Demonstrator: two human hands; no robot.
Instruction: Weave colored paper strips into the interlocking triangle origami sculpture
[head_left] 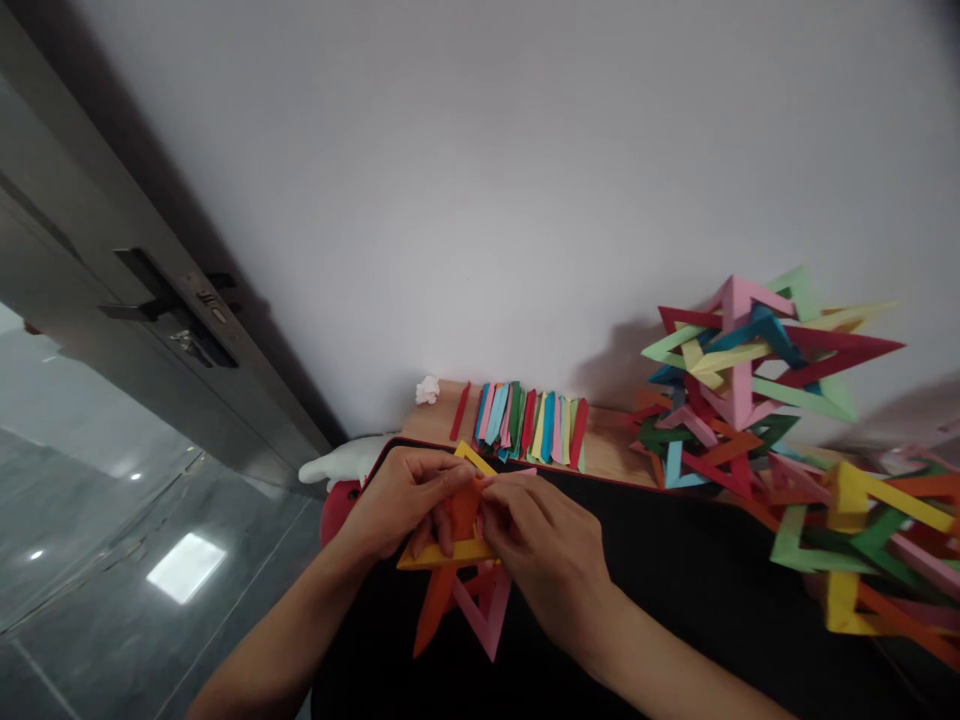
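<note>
In the head view, the left hand point(412, 500) and right hand point(544, 530) both pinch a seemingly part-built orange, yellow and pink paper star point(469, 551) over a black surface point(645, 570), fingers closed on it. Larger interlocked paper models point(739, 360) appear assembled at right; folded paper strips point(536, 425) remain loose on a wooden board point(615, 440), not in any visible container.

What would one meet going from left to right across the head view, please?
Black door handle, left hand, right hand, multicoloured interlocked paper models.
</note>
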